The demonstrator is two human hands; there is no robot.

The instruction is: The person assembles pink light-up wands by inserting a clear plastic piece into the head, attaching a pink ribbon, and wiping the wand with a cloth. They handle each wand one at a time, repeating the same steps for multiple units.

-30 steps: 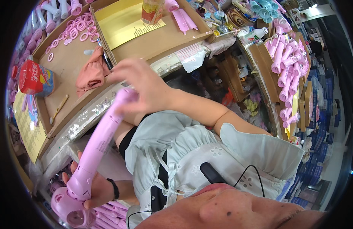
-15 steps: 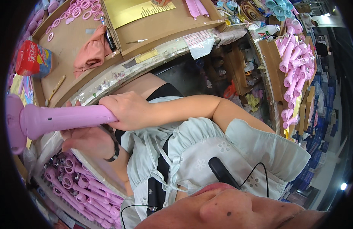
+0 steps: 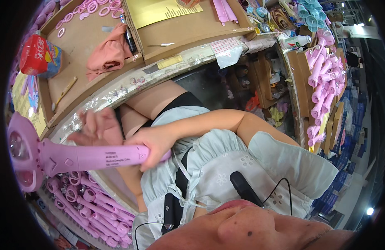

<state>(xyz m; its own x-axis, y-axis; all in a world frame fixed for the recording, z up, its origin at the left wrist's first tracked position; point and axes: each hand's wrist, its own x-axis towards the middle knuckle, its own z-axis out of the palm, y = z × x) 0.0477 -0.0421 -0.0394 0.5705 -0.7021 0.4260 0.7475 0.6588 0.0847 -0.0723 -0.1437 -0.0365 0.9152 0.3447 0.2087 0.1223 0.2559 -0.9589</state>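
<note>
Holding pink wand [image 3: 90, 156] by its handle end; right hand [image 3: 154, 142] has its grip wrapped round it. Left hand [image 3: 101, 128] is blurred just beside, grip loosely spread.

A crumpled salmon cloth [image 3: 108, 55] lies in a cardboard tray [image 3: 82, 46] between a black marker [image 3: 130, 41] and a thin brush [image 3: 64, 93]. A red-and-blue packet [image 3: 41, 56] sits at the tray's left edge. A pink-dotted sheet [image 3: 226, 50] hangs over the worktop's [image 3: 121, 86] edge; a white bottle [image 3: 297, 41] lies farther right.
</note>
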